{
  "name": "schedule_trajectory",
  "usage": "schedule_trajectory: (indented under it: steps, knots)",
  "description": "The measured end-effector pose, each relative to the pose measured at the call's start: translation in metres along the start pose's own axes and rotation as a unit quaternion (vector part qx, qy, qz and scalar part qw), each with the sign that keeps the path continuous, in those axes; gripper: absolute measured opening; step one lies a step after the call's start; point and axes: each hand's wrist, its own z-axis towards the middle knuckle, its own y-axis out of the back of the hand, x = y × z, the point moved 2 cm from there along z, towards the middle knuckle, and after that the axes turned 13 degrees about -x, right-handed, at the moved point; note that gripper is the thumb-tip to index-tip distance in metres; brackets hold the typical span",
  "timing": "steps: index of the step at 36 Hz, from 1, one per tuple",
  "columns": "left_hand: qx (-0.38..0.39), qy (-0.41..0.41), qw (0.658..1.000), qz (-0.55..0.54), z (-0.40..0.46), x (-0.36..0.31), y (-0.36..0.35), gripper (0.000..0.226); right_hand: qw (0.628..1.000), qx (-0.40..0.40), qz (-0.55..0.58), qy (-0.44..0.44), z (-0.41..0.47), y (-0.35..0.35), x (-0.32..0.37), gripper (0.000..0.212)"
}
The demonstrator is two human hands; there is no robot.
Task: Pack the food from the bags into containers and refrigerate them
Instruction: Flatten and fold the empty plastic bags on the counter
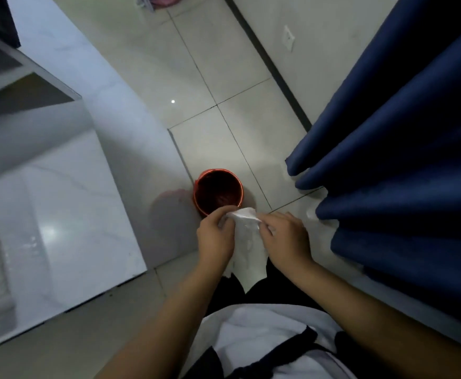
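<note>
I look straight down at the floor. Both hands hold a crumpled white plastic bag in front of my body. My left hand pinches its upper left edge, and my right hand grips its right side. The bag hangs down between them, limp and seemingly empty. Just beyond my hands stands a round red bin on the tiled floor, open at the top with a dark inside. The bag's top edge is level with the bin's near rim. No food or containers are in view.
A white glossy cabinet or counter fills the left side, its corner next to the bin. Dark blue curtains hang on the right. Pale floor tiles run away ahead, with a wall socket on the right wall.
</note>
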Motion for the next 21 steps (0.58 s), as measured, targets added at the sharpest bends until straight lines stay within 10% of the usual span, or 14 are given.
schedule_trajectory:
  steps: [6,13,21]
  knots:
    - [-0.087,0.248,0.948,-0.177,0.016,0.014,-0.047,0.03,0.993,0.112,-0.019,-0.04,0.015,-0.049,-0.018,0.025]
    - [-0.078,0.233,0.965,-0.091,0.059,0.076,-0.069,0.03,0.922,0.336,0.146,-0.125,0.041,-0.093,-0.054,0.048]
    - [-0.036,0.215,0.962,0.165,0.174,0.194,-0.132,0.032,0.922,0.262,0.002,-0.283,0.079,-0.162,-0.184,0.042]
